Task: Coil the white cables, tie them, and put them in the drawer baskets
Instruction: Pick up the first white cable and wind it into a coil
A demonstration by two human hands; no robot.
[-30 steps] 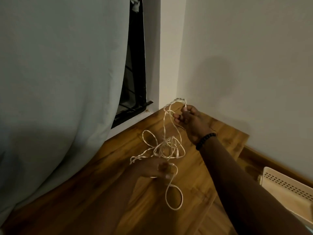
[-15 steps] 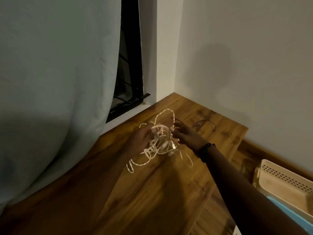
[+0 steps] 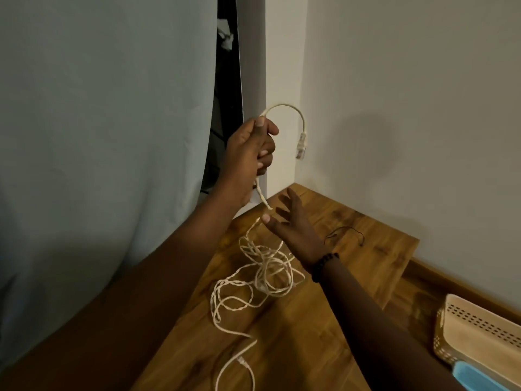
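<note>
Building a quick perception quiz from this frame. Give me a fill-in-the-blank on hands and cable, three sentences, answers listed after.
1. The raised left hand is closed around the white cable near its ____ end.
2. The right hand is ____, fingers spread, holding nothing.
3. Most of the cable lies in a loose tangle on the ____ table.

Missing words: connector; open; wooden
</note>
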